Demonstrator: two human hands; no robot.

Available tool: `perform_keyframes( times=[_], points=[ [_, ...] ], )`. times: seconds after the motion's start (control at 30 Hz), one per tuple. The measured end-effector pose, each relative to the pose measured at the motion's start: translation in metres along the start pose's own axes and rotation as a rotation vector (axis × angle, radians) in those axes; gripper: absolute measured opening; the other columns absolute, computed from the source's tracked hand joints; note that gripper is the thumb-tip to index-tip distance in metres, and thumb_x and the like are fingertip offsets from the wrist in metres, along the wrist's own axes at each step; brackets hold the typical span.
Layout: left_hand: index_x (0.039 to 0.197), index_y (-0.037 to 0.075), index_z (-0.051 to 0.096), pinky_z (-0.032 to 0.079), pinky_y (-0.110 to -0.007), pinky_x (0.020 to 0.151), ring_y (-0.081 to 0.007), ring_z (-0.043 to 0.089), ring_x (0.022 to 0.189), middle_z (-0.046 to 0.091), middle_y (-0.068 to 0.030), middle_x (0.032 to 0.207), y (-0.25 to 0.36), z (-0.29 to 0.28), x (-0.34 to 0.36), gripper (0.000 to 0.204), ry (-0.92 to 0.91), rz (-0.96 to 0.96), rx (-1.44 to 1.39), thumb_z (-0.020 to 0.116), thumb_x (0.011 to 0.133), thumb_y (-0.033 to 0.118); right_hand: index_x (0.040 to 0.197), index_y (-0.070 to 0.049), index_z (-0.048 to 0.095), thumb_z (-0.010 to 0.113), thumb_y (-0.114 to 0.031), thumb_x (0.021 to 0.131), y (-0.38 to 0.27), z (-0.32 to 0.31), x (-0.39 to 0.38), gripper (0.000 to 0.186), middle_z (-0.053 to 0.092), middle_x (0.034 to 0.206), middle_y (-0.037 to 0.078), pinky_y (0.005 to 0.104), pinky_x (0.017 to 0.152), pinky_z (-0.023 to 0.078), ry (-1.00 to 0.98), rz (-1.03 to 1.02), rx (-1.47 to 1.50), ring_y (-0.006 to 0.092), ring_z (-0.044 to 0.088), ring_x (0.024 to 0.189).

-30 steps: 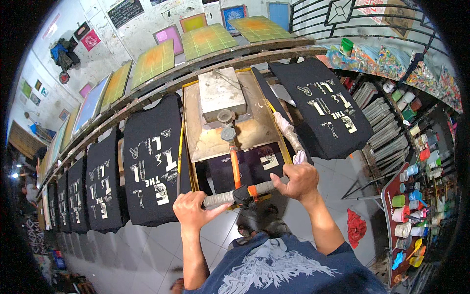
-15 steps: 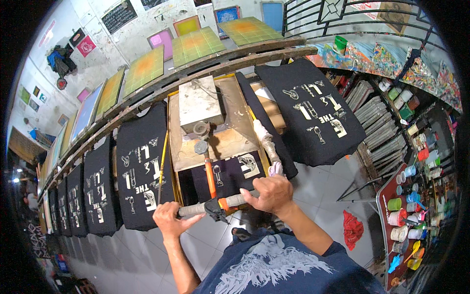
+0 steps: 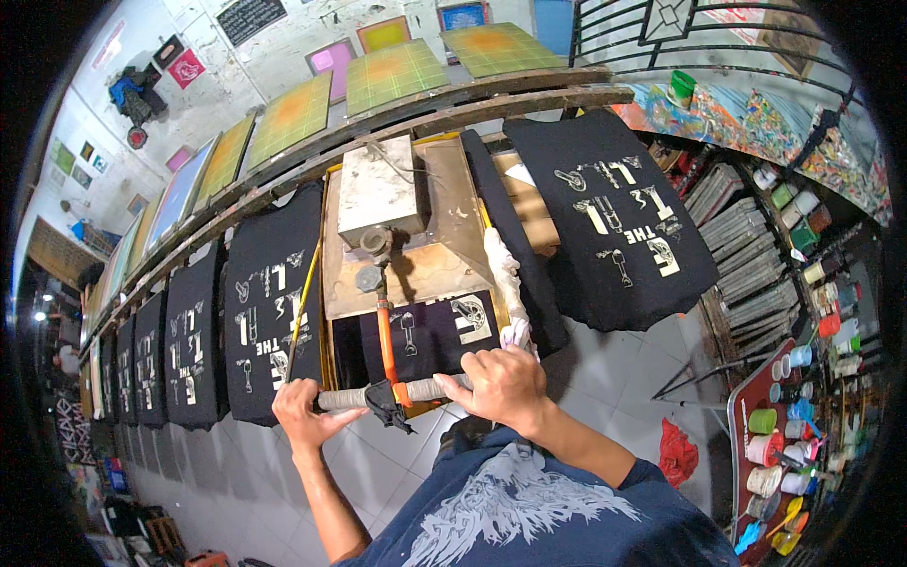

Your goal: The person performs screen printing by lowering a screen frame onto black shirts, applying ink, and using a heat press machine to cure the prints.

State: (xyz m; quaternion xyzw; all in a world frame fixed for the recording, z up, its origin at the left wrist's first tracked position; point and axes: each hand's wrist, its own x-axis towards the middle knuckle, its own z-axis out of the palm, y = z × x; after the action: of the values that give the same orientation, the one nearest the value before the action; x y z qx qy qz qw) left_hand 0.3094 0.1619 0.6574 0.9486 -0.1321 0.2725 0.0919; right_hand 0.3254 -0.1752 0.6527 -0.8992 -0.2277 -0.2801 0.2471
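My left hand (image 3: 305, 406) is closed around the left end of a gray-wrapped crossbar (image 3: 345, 399), and my right hand (image 3: 503, 386) around its right end. The bar joins an orange pipe (image 3: 387, 342) with black cloth at the joint. The pipe runs up to a heated-press-like plate (image 3: 452, 269) carrying a pale metal box (image 3: 368, 194), inside a yellow frame. Below it shows a black printed shirt (image 3: 436, 329). More black shirts with cream prints lie on boards to the left (image 3: 255, 350) and right (image 3: 614, 236).
Wooden rails (image 3: 529, 87) run behind, with green-orange printed panels (image 3: 397, 71) above. At right are stacked screens (image 3: 746, 246), a red board (image 3: 746, 378) with several paint pots, and a red rag (image 3: 676, 452) on the tiled floor (image 3: 612, 369). A railing (image 3: 718, 24) is at upper right.
Both hands, the bar and the press have shifted leftward in the view over the last second, with the hands still gripping the bar. The press now sits further left between the shirts.
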Motion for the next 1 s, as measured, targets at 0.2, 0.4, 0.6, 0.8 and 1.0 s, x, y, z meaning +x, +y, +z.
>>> perform_keyframes(
  times=[0.2,0.4,0.6,0.8,1.0],
  points=[
    [0.063,0.009,0.045,0.036,-0.040,0.055,-0.0274,0.047,0.053,0.044,-0.0053,0.058,0.011,-0.005,0.007,0.076,-0.007,-0.031,-0.061,0.098,0.044,0.061,0.062,-0.011,0.056,0.075,-0.049,0.090,0.009,-0.004,0.002,0.051,0.061,0.053,0.008,0.0402,0.053,0.052,-0.097,0.026,0.046,0.0266,0.066,0.049],
    [0.059,0.012,0.049,0.036,-0.039,0.052,-0.0247,0.048,0.048,0.046,-0.0023,0.054,0.054,-0.010,0.003,0.070,-0.023,-0.050,-0.075,0.098,0.048,0.062,0.056,-0.011,0.053,0.080,-0.046,0.085,0.032,-0.030,0.002,0.052,0.055,0.049,0.010,0.0429,0.048,0.047,-0.156,0.108,0.044,0.0298,0.060,0.045],
    [0.057,0.014,0.049,0.033,-0.034,0.049,-0.0199,0.047,0.044,0.044,0.0015,0.049,0.117,-0.007,-0.001,0.069,-0.072,-0.065,-0.137,0.094,0.057,0.067,0.058,-0.008,0.056,0.074,-0.030,0.086,0.066,-0.066,-0.010,0.039,0.055,0.052,0.015,0.0460,0.050,0.045,-0.258,0.161,-0.084,0.0356,0.059,0.048],
    [0.056,0.014,0.050,0.037,-0.032,0.048,-0.0182,0.046,0.043,0.045,0.0023,0.049,0.138,-0.006,-0.010,0.068,-0.069,-0.061,-0.237,0.093,0.061,0.066,0.059,-0.008,0.051,0.069,-0.020,0.084,0.071,-0.087,-0.029,0.034,0.053,0.053,0.016,0.0469,0.051,0.042,-0.308,0.187,-0.151,0.0373,0.056,0.049],
    [0.059,0.014,0.054,0.044,-0.032,0.054,-0.0179,0.058,0.052,0.052,0.0014,0.055,0.140,0.002,0.013,0.060,-0.134,0.002,-0.313,0.090,0.067,0.062,0.064,-0.009,0.059,0.070,-0.030,0.084,0.084,-0.098,-0.051,0.031,0.061,0.062,0.016,0.0525,0.057,0.049,-0.346,0.297,-0.291,0.0398,0.062,0.058]
  ],
)
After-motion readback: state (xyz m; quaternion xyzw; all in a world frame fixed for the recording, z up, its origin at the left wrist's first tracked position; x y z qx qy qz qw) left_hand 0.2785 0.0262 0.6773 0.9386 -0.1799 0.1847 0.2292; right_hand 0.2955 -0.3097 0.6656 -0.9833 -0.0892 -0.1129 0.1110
